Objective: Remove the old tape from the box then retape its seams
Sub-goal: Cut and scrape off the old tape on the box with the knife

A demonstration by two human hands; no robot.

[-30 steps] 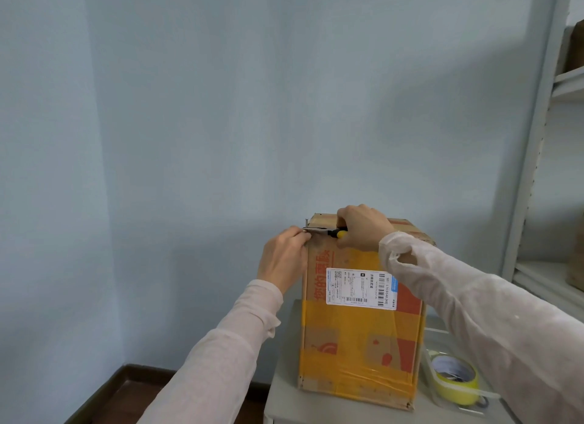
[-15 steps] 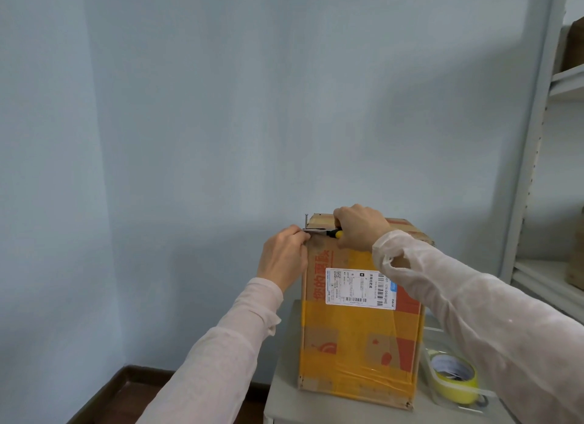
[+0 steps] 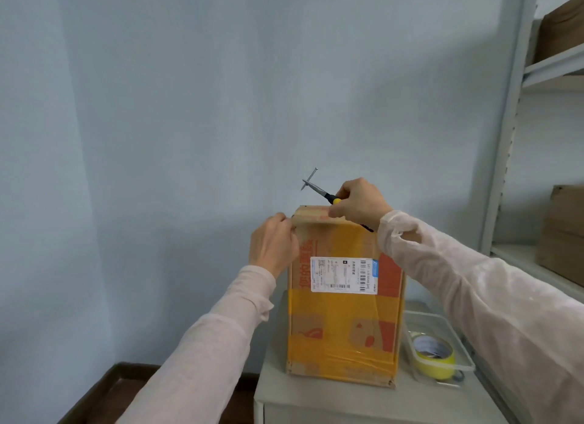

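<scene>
Right grip (image 3: 360, 202) clamps scissors (image 3: 319, 191), blades clear above box (image 3: 344, 322) at 11 o'clock; left grip (image 3: 273, 243) pinches its top-left edge.

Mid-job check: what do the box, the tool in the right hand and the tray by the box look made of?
Box: matte brown cardboard under glossy yellow tape that catches light. Tool: thin grey metal blades, likely steel; black-and-yellow handle, probably plastic. Tray: clear, probably plastic; the roll shows through its wall.

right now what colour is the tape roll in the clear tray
The tape roll is yellow with a white core, clearest in the head view.
</scene>
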